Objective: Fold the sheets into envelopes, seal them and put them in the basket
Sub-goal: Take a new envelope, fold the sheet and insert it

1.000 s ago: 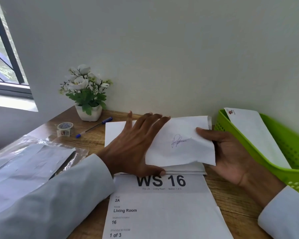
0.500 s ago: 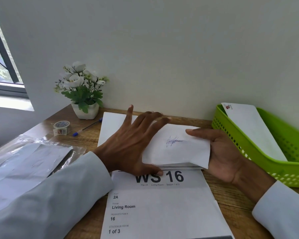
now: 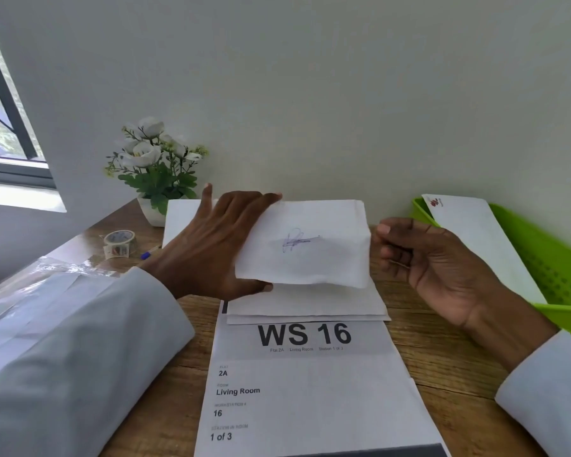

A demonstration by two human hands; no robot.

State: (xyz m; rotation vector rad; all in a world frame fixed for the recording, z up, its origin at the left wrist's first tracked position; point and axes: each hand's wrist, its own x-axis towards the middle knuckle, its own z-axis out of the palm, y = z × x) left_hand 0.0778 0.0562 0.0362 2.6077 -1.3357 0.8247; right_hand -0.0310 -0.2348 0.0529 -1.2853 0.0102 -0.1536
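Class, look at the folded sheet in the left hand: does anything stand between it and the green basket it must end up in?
Only the right hand hangs in the gap between the folded sheet, held by the left hand, and the green basket. An envelope already leans in the basket, but room shows beside it.

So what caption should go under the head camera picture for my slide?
Left hand holds a signed folded sheet above the paper pile, right hand beside it, green basket waiting.
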